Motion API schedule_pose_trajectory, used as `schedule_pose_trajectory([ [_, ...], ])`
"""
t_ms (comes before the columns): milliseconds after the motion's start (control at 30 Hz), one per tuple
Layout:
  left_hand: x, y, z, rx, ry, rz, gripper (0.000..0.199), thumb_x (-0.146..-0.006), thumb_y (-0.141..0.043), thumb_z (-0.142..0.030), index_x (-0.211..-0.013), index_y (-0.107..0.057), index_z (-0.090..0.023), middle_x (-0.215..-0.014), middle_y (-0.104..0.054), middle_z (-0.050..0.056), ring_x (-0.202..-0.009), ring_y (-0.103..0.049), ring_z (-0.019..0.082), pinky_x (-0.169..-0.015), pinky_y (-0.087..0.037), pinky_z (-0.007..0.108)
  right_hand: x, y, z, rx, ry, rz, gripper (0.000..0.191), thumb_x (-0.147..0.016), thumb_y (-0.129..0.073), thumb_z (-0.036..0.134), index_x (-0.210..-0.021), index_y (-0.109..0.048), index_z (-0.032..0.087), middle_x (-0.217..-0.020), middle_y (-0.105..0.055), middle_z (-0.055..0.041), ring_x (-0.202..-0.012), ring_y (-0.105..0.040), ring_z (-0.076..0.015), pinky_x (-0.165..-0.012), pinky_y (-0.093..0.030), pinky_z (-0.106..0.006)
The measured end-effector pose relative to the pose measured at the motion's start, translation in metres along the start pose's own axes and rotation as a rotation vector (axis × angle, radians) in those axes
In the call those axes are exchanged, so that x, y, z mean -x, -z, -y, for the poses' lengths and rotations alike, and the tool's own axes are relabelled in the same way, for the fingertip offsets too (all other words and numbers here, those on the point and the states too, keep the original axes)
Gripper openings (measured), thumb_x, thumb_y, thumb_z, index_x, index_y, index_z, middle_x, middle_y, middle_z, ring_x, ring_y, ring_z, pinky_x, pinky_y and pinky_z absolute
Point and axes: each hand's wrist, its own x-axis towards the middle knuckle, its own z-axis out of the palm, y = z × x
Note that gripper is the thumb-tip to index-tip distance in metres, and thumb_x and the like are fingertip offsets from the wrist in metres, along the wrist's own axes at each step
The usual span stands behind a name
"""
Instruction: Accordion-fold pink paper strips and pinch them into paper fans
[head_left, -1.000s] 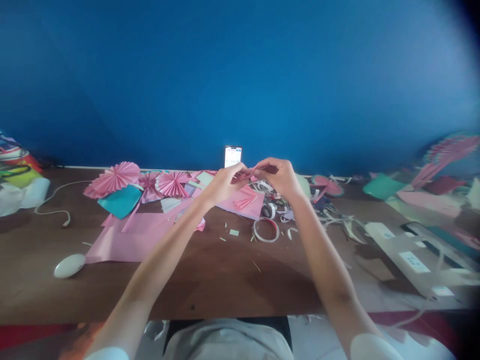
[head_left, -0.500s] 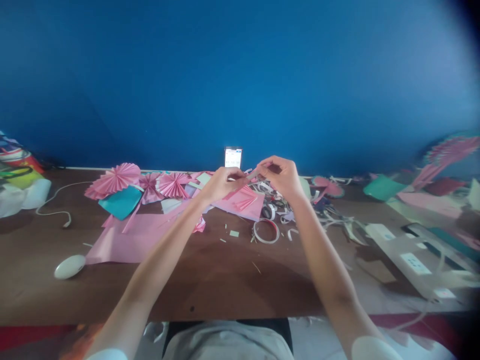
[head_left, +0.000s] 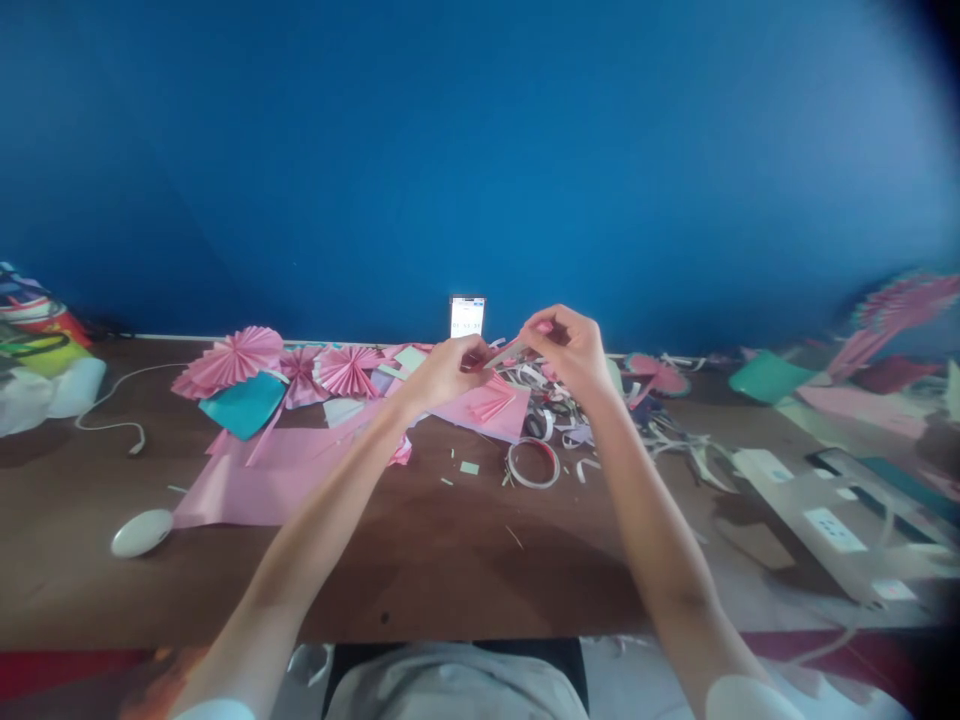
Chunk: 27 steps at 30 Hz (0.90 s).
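Between my two hands, above the middle of the table, stretches a narrow pale pinkish strip (head_left: 508,353); it looks like folded paper or tape, too blurred to be sure. My left hand (head_left: 448,372) pinches its left end, fingers closed. My right hand (head_left: 568,345) is closed on the other end, with a bit of pink showing at its fingertips. Beneath my hands lies a sheet of pink paper (head_left: 510,412) with a pleated pink piece (head_left: 491,398) on it. A roll of white tape (head_left: 534,463) rests flat on the table nearer to me.
Pleated pink paper fans (head_left: 255,352) and a teal piece (head_left: 244,405) lie left, by a large pink sheet (head_left: 232,490) and a white mouse (head_left: 141,533). A lit phone (head_left: 468,316) stands against the wall. Tangled white strips (head_left: 701,455) and a power strip (head_left: 832,528) are right.
My right hand has shifted up slightly, and pink shows at its fingertips. The left hand stays nearly where it was. The rest of the scene has moved only slightly with the camera.
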Motion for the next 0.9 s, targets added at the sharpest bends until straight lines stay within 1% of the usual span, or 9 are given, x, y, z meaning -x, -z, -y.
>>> schedule_pose_trajectory([
  [100,0.001,0.005,0.000,-0.086,0.035,-0.001,0.026,-0.087,-0.059,-0.041,-0.078,-0.060,-0.017,-0.077,-0.065,0.004,-0.067,-0.055,0.012,-0.060,-0.037,0.027,-0.001,0.003,0.000,-0.020,0.003,-0.008,0.020,-0.078,-0.070,0.039,-0.082,-0.065,0.020,-0.071,-0.063,-0.0011,-0.060,-0.064,-0.0152,-0.059,-0.054,-0.030],
  [267,0.002,0.015,-0.001,-0.056,0.050,0.101,0.029,-0.088,-0.058,-0.044,-0.077,-0.061,-0.017,-0.071,-0.064,0.002,-0.060,-0.053,0.011,-0.058,-0.034,0.027,-0.003,0.003,-0.006,-0.064,-0.014,-0.022,0.020,-0.078,-0.071,0.037,-0.080,-0.064,0.019,-0.068,-0.060,0.0006,-0.058,-0.065,-0.0141,-0.057,-0.055,-0.028],
  [367,0.004,0.021,0.004,-0.046,0.084,0.159,0.030,-0.088,-0.058,-0.044,-0.075,-0.061,-0.017,-0.071,-0.064,0.001,-0.061,-0.054,0.011,-0.059,-0.035,0.027,-0.004,0.002,-0.009,-0.078,-0.027,-0.053,0.019,-0.077,-0.072,0.036,-0.079,-0.064,0.018,-0.065,-0.058,0.0020,-0.055,-0.065,-0.0134,-0.054,-0.054,-0.026],
  [467,0.003,0.024,0.010,-0.019,0.076,0.210,0.025,-0.088,-0.058,-0.042,-0.084,-0.064,-0.018,-0.083,-0.068,0.003,-0.073,-0.059,0.014,-0.066,-0.039,0.027,-0.005,0.002,-0.010,-0.096,-0.022,-0.088,0.018,-0.076,-0.073,0.034,-0.077,-0.063,0.018,-0.065,-0.056,0.0030,-0.053,-0.063,-0.0124,-0.053,-0.054,-0.025],
  [567,0.001,0.020,0.012,0.037,0.031,0.190,0.024,-0.088,-0.058,-0.041,-0.099,-0.063,-0.019,-0.103,-0.068,0.005,-0.090,-0.061,0.016,-0.078,-0.042,0.029,-0.005,0.002,-0.010,-0.101,-0.016,-0.106,0.019,-0.076,-0.073,0.035,-0.078,-0.063,0.019,-0.065,-0.054,0.0034,-0.054,-0.063,-0.0125,-0.052,-0.053,-0.025],
  [633,0.000,0.015,0.011,0.056,-0.005,0.158,0.024,-0.089,-0.058,-0.040,-0.102,-0.061,-0.020,-0.109,-0.065,0.005,-0.095,-0.059,0.017,-0.082,-0.042,0.030,-0.005,0.001,-0.010,-0.094,-0.007,-0.096,0.019,-0.077,-0.073,0.035,-0.079,-0.063,0.020,-0.065,-0.055,0.0032,-0.055,-0.064,-0.0130,-0.053,-0.054,-0.026],
  [700,-0.001,0.009,0.009,0.056,-0.012,0.151,0.025,-0.088,-0.059,-0.042,-0.100,-0.058,-0.020,-0.103,-0.064,0.005,-0.088,-0.058,0.016,-0.077,-0.041,0.029,-0.004,0.000,-0.011,-0.089,0.006,-0.057,0.019,-0.078,-0.072,0.036,-0.081,-0.063,0.020,-0.065,-0.057,0.0026,-0.055,-0.064,-0.0133,-0.054,-0.055,-0.027],
  [800,-0.001,0.008,0.007,0.090,0.014,0.201,0.029,-0.086,-0.061,-0.046,-0.094,-0.056,-0.019,-0.087,-0.061,0.003,-0.070,-0.052,0.012,-0.063,-0.038,0.026,-0.004,0.001,-0.012,-0.085,0.021,-0.006,0.019,-0.078,-0.072,0.037,-0.081,-0.064,0.020,-0.067,-0.061,0.0014,-0.056,-0.064,-0.0132,-0.056,-0.056,-0.027],
  [900,0.000,0.013,0.007,0.142,0.035,0.220,0.030,-0.085,-0.063,-0.047,-0.086,-0.058,-0.017,-0.077,-0.058,0.001,-0.062,-0.047,0.009,-0.055,-0.034,0.023,-0.005,0.004,-0.012,-0.093,0.038,-0.042,0.020,-0.078,-0.072,0.037,-0.082,-0.063,0.020,-0.068,-0.059,0.0019,-0.056,-0.064,-0.0128,-0.055,-0.055,-0.026],
])
